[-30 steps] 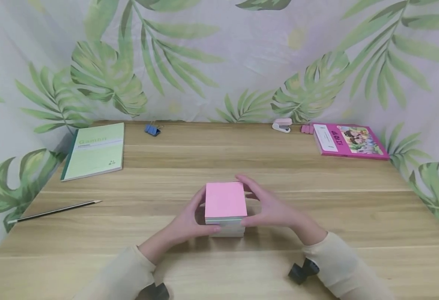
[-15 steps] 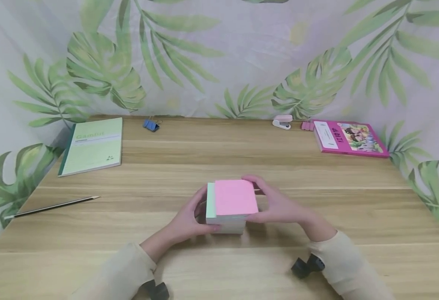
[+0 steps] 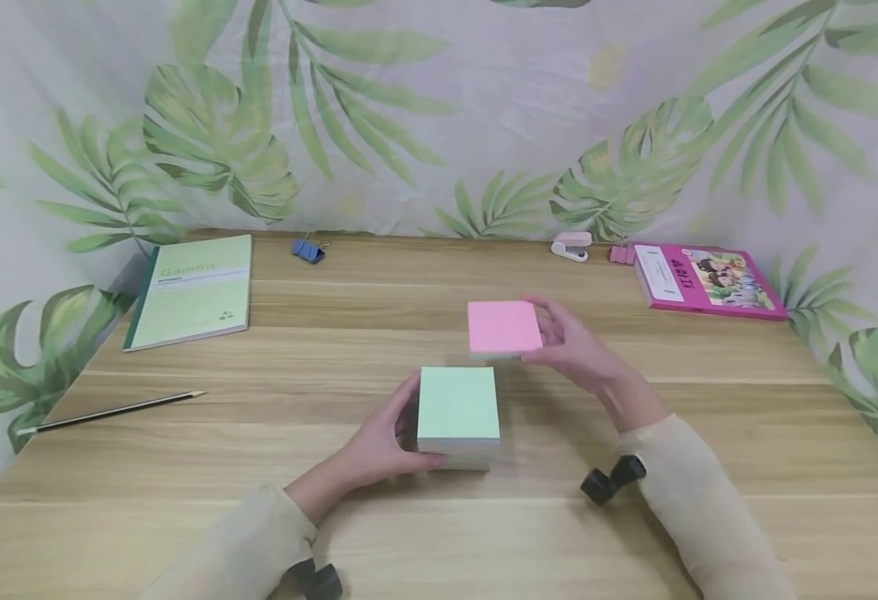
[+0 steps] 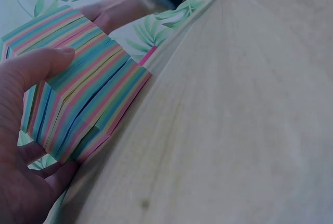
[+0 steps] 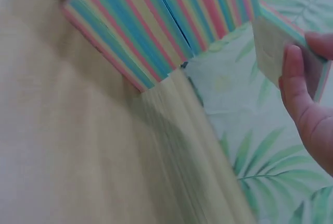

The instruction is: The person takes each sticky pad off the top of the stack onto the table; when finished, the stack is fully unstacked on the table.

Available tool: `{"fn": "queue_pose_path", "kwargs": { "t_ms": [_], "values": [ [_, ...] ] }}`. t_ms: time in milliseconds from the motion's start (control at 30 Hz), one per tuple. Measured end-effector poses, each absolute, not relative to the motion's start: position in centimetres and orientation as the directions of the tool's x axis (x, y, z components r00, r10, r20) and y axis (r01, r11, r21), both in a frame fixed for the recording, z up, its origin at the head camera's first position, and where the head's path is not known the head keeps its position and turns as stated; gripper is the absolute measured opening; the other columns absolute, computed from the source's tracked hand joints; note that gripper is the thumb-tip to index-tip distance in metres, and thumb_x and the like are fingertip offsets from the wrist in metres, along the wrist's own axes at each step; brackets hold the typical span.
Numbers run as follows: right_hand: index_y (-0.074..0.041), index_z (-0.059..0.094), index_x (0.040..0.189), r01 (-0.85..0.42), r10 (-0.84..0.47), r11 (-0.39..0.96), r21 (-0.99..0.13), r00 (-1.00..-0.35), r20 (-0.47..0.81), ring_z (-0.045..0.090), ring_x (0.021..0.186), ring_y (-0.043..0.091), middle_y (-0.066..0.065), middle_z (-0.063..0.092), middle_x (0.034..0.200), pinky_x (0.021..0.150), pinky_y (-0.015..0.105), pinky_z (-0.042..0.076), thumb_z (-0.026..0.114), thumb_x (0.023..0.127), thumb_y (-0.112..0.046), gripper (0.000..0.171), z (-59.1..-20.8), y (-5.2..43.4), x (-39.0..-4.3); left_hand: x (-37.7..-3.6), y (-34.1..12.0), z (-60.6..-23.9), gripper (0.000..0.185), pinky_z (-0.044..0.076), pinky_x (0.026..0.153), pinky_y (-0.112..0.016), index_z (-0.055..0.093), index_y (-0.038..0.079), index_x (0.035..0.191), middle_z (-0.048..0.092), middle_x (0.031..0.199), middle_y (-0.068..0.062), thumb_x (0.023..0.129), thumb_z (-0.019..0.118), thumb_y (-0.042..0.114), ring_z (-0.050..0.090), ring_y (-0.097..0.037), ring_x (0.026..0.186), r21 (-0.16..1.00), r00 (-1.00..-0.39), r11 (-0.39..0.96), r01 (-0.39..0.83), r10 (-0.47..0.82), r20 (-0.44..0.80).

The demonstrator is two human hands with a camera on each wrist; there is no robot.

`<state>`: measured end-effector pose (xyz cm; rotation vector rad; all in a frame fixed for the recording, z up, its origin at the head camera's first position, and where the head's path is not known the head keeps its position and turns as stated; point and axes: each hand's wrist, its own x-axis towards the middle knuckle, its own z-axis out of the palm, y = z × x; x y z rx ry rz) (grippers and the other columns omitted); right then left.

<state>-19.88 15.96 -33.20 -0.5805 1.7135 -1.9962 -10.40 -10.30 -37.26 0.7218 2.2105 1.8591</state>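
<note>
A tall block of stacked sticky notes (image 3: 457,404), pale green on top, stands on the table in front of me. My left hand (image 3: 373,440) grips its left side, thumb on the near face and fingers behind. Striped pink, yellow, green and blue edges of the stack (image 4: 91,91) show in the left wrist view. Beyond and right of the stack, my right hand (image 3: 585,350) holds a thin pink-topped sticky note pad (image 3: 504,327) by its right side, raised above the table. The underside of that pad (image 5: 270,49) looks pale in the right wrist view.
On the wooden table (image 3: 379,308), a green notebook (image 3: 195,292) and a pencil (image 3: 117,412) lie left. Along the back are a blue binder clip (image 3: 308,250), a small stapler (image 3: 571,246), a pink binder clip (image 3: 622,254) and a pink book (image 3: 709,281). A leaf-patterned cloth (image 3: 409,108) hangs behind.
My right hand has slid the pink-topped pad rightward off the stack, then lifted it away towards the back, baring the green top. The left hand stays on the stack.
</note>
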Motion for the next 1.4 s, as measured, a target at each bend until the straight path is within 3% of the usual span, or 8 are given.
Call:
{"fn": "queue_pose_path", "kwargs": {
  "t_ms": [200,433,567,933,1167,1400],
  "values": [
    [-0.006,0.013,0.133,0.216,-0.56,-0.207,-0.954,-0.826,-0.065,0.044,0.105,0.028,0.019,0.026,0.131,0.089,0.042,0.036,0.042,0.073,0.023,0.073,-33.9,13.8,-23.9,-10.4,-10.0,-37.3,0.094,0.03,0.092,-0.042,0.017,0.003,0.135,0.037,0.126,-0.01,0.061,0.076,-0.001,0.035,-0.025,0.115,0.964,-0.868,0.107,0.243,0.467,0.167],
    [-0.017,0.013,0.136,0.288,-0.54,-0.096,-0.953,-0.82,-0.193,0.044,0.106,0.032,0.017,0.026,0.134,0.088,0.039,0.036,0.046,0.072,0.021,0.081,-35.6,11.2,-27.8,-10.2,-9.9,-37.2,0.095,0.03,0.092,-0.039,0.017,0.004,0.136,0.036,0.127,-0.009,0.061,0.076,0.0,0.035,-0.023,0.115,0.967,-0.866,0.107,0.231,0.476,0.154],
    [-0.018,0.008,0.137,0.305,-0.553,-0.039,-0.952,-0.8,-0.234,0.048,0.101,0.029,0.019,0.027,0.133,0.087,0.036,0.038,0.048,0.073,0.021,0.085,-36.7,9.7,-29.2,-10.1,-9.9,-37.2,0.095,0.03,0.092,-0.04,0.017,0.004,0.136,0.036,0.127,-0.009,0.061,0.076,0.0,0.035,-0.023,0.116,0.968,-0.866,0.105,0.227,0.477,0.151],
    [-0.021,0.006,0.139,0.35,-0.509,-0.004,-0.937,-0.807,-0.299,0.048,0.101,0.03,0.023,0.033,0.128,0.083,0.033,0.042,0.048,0.074,0.022,0.088,-38.2,6.5,-31.0,-10.1,-10.1,-37.2,0.095,0.03,0.092,-0.041,0.017,0.007,0.136,0.037,0.127,-0.008,0.062,0.076,0.003,0.034,-0.022,0.116,0.965,-0.863,0.104,0.24,0.478,0.163],
    [-0.02,0.0,0.139,0.329,-0.539,0.043,-0.943,-0.787,-0.299,0.055,0.09,0.031,0.029,0.041,0.117,0.08,0.034,0.044,0.047,0.077,0.019,0.087,-38.1,6.3,-31.7,-10.3,-10.2,-37.3,0.095,0.03,0.092,-0.041,0.016,0.006,0.137,0.036,0.127,-0.008,0.062,0.076,0.004,0.034,-0.021,0.116,0.963,-0.864,0.107,0.246,0.474,0.168],
    [-0.012,0.0,0.139,0.321,-0.594,0.12,-0.94,-0.735,-0.326,0.047,0.103,0.036,0.027,0.034,0.126,0.089,0.04,0.036,0.049,0.083,0.008,0.077,-36.3,8.7,-30.7,-10.3,-10.4,-37.2,0.095,0.03,0.092,-0.043,0.017,0.007,0.136,0.037,0.126,-0.008,0.062,0.076,0.003,0.034,-0.022,0.116,0.961,-0.868,0.115,0.252,0.466,0.172]
  ]
}}
